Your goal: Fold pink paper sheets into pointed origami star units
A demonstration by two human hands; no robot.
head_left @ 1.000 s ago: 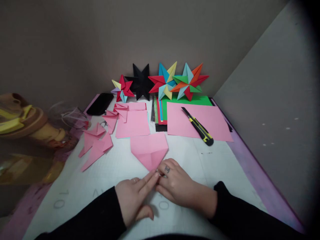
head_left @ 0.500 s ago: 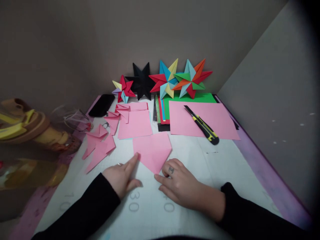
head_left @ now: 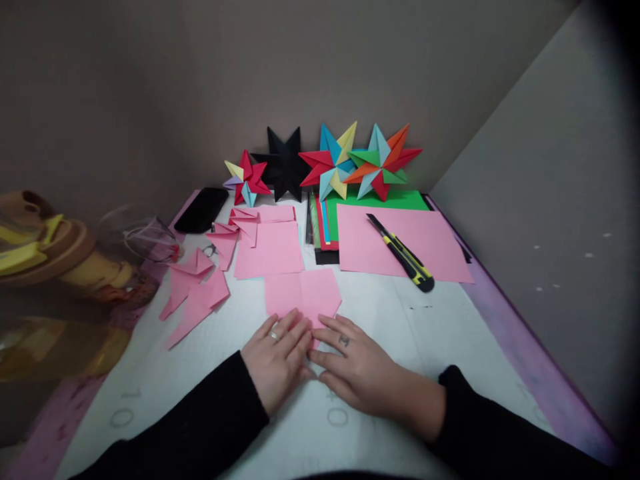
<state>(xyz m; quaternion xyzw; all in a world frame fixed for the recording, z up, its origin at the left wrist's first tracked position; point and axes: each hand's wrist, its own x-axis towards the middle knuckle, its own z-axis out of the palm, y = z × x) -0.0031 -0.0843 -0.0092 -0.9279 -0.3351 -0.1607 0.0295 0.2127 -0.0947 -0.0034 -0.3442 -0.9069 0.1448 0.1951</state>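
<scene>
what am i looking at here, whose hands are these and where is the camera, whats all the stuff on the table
There is no machine: a person wears a camera on the head, looking down at their own two hands. The left hand and right hand lie flat, side by side, pressing on a pink paper piece on a white cutting mat. Neither hand grips anything. Behind them lie a pink sheet with a yellow and black utility knife on it, a stack of coloured paper, a pile of pink squares and folded pink pieces. Four paper stars lean against the back wall, with a black phone to the left.
</scene>
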